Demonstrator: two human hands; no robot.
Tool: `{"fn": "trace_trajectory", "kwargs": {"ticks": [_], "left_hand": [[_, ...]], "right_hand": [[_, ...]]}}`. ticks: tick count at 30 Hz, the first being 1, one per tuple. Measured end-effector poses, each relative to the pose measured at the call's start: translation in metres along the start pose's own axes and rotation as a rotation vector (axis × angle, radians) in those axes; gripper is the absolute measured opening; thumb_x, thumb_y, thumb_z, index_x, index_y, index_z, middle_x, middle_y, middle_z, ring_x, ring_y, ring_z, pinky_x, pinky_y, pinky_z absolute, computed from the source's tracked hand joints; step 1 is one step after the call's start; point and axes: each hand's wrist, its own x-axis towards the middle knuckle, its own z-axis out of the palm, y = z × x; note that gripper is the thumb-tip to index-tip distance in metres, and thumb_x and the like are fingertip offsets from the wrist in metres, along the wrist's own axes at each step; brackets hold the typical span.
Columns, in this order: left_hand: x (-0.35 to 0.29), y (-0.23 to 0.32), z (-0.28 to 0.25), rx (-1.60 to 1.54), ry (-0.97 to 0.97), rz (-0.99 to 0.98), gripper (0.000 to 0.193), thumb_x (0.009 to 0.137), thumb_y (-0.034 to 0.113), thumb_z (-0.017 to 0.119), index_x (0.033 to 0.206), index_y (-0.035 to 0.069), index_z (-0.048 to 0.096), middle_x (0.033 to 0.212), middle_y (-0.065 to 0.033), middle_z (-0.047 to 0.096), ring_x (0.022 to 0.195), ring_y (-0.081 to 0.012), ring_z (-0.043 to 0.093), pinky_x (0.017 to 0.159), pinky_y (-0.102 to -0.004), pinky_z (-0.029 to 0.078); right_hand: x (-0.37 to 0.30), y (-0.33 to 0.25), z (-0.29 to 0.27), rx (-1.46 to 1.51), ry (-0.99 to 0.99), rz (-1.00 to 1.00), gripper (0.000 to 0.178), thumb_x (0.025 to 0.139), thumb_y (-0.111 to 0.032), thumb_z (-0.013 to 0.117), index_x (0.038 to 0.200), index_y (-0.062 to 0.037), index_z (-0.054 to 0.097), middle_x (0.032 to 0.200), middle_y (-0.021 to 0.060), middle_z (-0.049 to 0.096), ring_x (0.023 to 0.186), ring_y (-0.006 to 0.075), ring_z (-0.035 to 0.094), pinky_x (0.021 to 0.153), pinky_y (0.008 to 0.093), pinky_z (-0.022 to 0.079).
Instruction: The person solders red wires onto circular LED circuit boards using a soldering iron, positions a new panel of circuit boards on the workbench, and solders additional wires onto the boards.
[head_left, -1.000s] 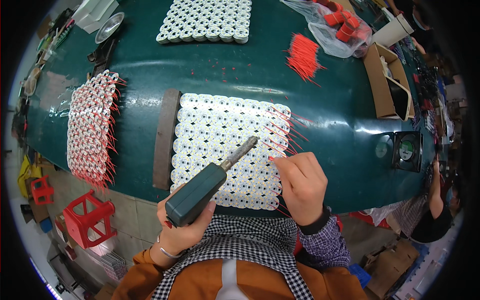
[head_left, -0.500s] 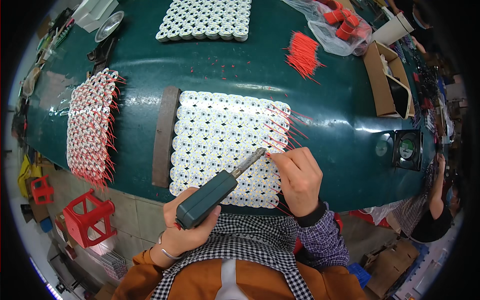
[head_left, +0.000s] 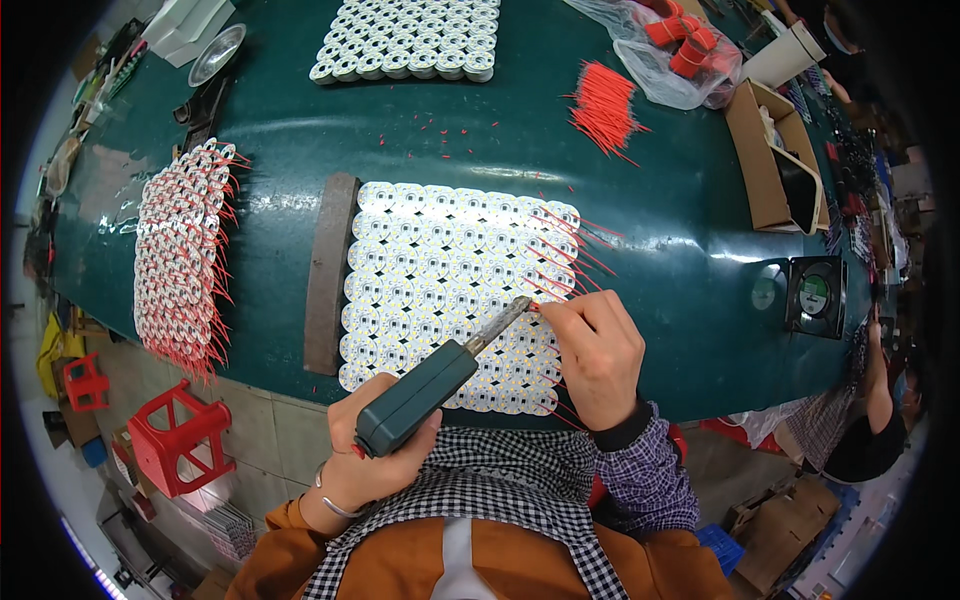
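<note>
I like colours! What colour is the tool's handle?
Dark green handle, seen in the head view.

Bright, even overhead light; glare on green table (head_left: pixel 480 150); fisheye-bent, dark rim.

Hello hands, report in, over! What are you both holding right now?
Left hand grips green soldering iron, tip down on white round boards. Right hand pinches a red wire at the tip. Nothing between them, over.
</note>
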Motion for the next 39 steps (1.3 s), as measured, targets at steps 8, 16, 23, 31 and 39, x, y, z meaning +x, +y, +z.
{"fn": "trace_trajectory", "kwargs": {"ticks": [8, 16, 23, 31, 39], "left_hand": [[-0.006, -0.005, -0.002, 0.007, 0.033, 0.000, 0.013, 0.076, -0.001, 0.075, 0.088, -0.003, 0.070, 0.075, -0.0083, 0.062, 0.059, -0.0164, 0.059, 0.052, -0.0278, 0.044], [-0.009, -0.003, -0.004, 0.025, 0.062, 0.013, 0.017, 0.074, 0.000, 0.075, 0.091, -0.003, 0.071, 0.076, -0.0108, 0.063, 0.059, -0.0199, 0.060, 0.052, -0.0293, 0.045], [-0.012, -0.005, -0.005, 0.023, 0.082, 0.028, 0.021, 0.074, 0.001, 0.077, 0.094, -0.004, 0.072, 0.081, -0.0115, 0.067, 0.062, -0.0188, 0.062, 0.054, -0.0286, 0.048], [-0.014, -0.002, -0.004, -0.006, 0.064, -0.010, 0.017, 0.075, -0.002, 0.076, 0.091, -0.004, 0.070, 0.080, -0.0098, 0.065, 0.062, -0.0166, 0.061, 0.054, -0.0272, 0.046], [-0.015, -0.007, -0.003, -0.014, 0.046, -0.013, 0.014, 0.075, -0.002, 0.076, 0.087, -0.003, 0.069, 0.076, -0.0080, 0.062, 0.059, -0.0156, 0.058, 0.052, -0.0275, 0.044]], "right_hand": [[-0.001, -0.001, 0.000, 0.005, 0.007, 0.006, 0.023, 0.071, 0.002, 0.069, 0.093, -0.0059, 0.071, 0.083, 0.0046, 0.058, 0.077, 0.0214, 0.059, 0.063, 0.0344, 0.047], [-0.001, -0.002, 0.001, 0.039, 0.035, 0.009, 0.022, 0.071, 0.001, 0.068, 0.092, -0.0045, 0.070, 0.089, 0.0057, 0.061, 0.082, 0.0229, 0.060, 0.068, 0.0352, 0.047], [0.001, -0.006, -0.003, 0.010, 0.048, -0.080, 0.023, 0.072, 0.002, 0.067, 0.094, -0.0035, 0.070, 0.084, 0.0052, 0.060, 0.082, 0.0244, 0.060, 0.073, 0.0373, 0.046], [-0.002, -0.007, 0.000, 0.040, 0.000, -0.055, 0.024, 0.072, 0.002, 0.066, 0.094, -0.0037, 0.071, 0.082, 0.0049, 0.059, 0.080, 0.0236, 0.060, 0.071, 0.0374, 0.046], [-0.004, -0.006, 0.003, 0.017, -0.005, -0.050, 0.022, 0.072, 0.002, 0.067, 0.093, -0.0033, 0.070, 0.082, 0.0050, 0.059, 0.079, 0.0235, 0.059, 0.069, 0.0365, 0.046]]}}
